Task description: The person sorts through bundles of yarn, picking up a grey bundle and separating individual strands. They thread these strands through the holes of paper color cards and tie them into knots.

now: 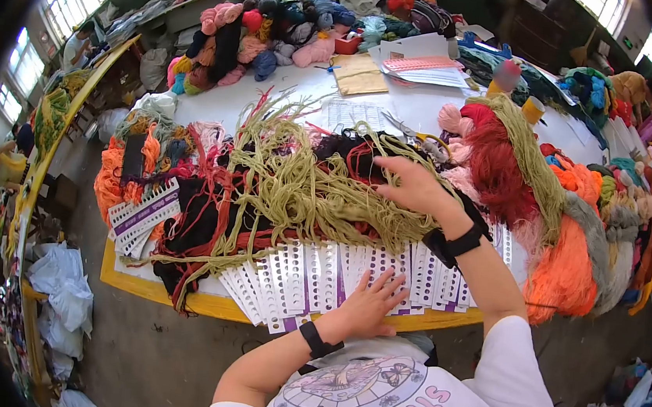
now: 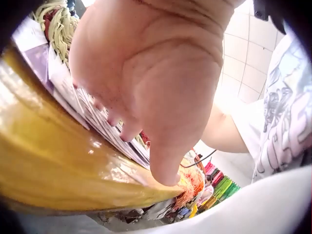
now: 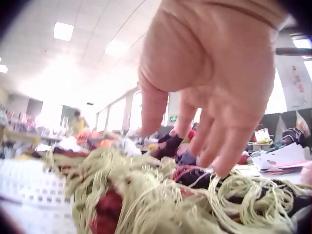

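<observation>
A loose, tangled heap of olive-green thread (image 1: pixel 304 186) covers the middle of the table, with red strands (image 1: pixel 223 209) and black thread (image 1: pixel 194 226) under and beside it. Along the front edge lies a fanned row of white cards with punched holes (image 1: pixel 319 277) and purple print. My left hand (image 1: pixel 369 306) rests over these cards with its fingers spread; in the left wrist view its palm and thumb (image 2: pixel 163 165) show close to the table edge. Above the right part of the green heap, my right hand (image 1: pixel 414 188) hangs with fingers loosely extended and nothing gripped, fingertips (image 3: pixel 222 168) close over the strands.
Scissors (image 1: pixel 419 134) and a printed sheet (image 1: pixel 350 114) lie behind the heap. Balls of yarn (image 1: pixel 279 38) are piled at the back. Orange hanks (image 1: pixel 563 266) and dark red thread (image 1: pixel 498 165) lie at the right. A yellow edge (image 1: pixel 199 301) borders the table's front.
</observation>
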Demonstrator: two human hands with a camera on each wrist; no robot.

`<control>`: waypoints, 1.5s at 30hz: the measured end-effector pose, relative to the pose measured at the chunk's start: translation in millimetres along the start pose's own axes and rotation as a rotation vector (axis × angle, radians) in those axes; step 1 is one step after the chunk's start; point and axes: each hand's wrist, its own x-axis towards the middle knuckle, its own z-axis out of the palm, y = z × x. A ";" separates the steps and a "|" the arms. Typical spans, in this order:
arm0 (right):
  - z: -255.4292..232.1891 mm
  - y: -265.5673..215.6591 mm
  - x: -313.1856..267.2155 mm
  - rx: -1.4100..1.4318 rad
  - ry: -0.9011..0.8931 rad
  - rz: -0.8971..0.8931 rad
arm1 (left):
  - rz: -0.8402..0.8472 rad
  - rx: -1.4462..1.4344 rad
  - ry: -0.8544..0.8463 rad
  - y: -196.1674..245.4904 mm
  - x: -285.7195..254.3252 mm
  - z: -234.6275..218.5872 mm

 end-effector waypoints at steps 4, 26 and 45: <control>-19.4 1.4 2.6 0.141 -0.098 0.244 | 0.018 0.020 -0.106 -1.9 5.1 -10.5; 95.3 74.3 95.0 -0.146 -0.036 0.017 | 0.130 -0.109 -0.435 -21.7 82.5 -64.2; -75.1 69.7 28.0 0.079 0.351 0.023 | 0.141 -0.117 -0.297 -19.2 81.9 -75.4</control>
